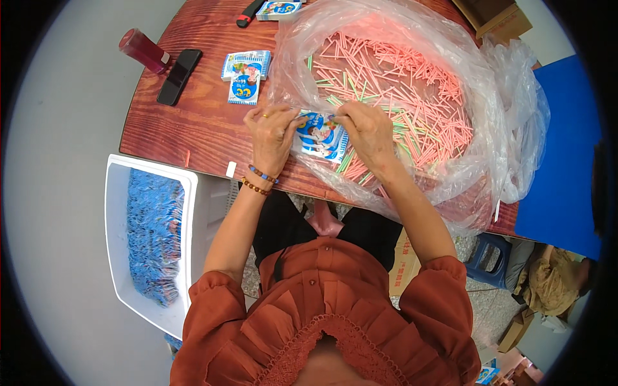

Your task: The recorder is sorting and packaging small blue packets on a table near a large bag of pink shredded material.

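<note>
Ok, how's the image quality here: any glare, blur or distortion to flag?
Head view: strong fisheye, the table edge bows and the corners go black; glare on the clear plastic bag; both hands, left hand and right hand, and the blue packet are sharp.

one phone (178, 76), one bottle (143, 51), four packets (246, 76)

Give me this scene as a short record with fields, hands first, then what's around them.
left hand: grips the left edge of a small blue and white packet
right hand: grips the packet's right edge
under hands: clear plastic bag of pink and green sticks
table: red wood, more packets, black phone, red bottle
left of the person: white bin with blue contents
</note>
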A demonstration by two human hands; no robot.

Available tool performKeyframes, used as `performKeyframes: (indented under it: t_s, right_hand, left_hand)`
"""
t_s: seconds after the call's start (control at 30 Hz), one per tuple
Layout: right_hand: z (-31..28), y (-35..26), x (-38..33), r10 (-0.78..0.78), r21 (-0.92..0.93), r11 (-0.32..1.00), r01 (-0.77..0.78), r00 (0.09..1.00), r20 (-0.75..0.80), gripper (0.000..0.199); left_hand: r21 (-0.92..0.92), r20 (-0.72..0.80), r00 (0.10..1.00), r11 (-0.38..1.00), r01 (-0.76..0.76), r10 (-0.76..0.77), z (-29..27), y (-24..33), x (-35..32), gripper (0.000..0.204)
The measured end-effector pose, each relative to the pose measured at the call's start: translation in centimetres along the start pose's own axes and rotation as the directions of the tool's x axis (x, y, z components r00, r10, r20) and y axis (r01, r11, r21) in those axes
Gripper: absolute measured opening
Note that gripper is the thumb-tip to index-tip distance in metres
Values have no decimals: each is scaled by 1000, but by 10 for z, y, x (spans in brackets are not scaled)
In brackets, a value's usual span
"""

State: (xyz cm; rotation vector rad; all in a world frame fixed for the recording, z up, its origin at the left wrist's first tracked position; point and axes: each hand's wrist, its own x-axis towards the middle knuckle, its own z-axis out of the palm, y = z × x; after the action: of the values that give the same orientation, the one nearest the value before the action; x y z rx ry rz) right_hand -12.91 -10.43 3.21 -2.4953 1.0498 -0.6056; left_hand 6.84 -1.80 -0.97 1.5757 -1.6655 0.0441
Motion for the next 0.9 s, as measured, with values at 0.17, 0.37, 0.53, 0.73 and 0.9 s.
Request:
performKeyframes:
  t_s: [0.17, 0.37, 0.53, 0.73, 0.9]
  right_hand:
    - [-15, 5, 0, -85, 391, 909, 142, 983, -160, 6]
    - [-20, -6, -13, 125, 821, 538, -192, 981, 147, 13]
    - [-16, -12, -23, 204, 887, 391, -246, 963, 177, 9]
    - [-13, -4, -34, 255, 829, 477, -293, 948, 188, 15]
    - [-11, -2, -39, 286, 817, 453, -356, 926, 245, 10]
  left_hand:
    - [-235, -91, 989, 967, 93, -117, -12, 23, 9, 19]
    - [-885, 232, 820, 237, 401, -524, -6, 55, 5, 12]
    - [-909, 268, 754, 101, 404, -600, -4, 76, 2, 12]
    - [-893, 282, 744, 117, 434, -606, 2, 77, -6, 11]
    - [-914, 279, 708, 47, 403, -649, 13, 82, -16, 13]
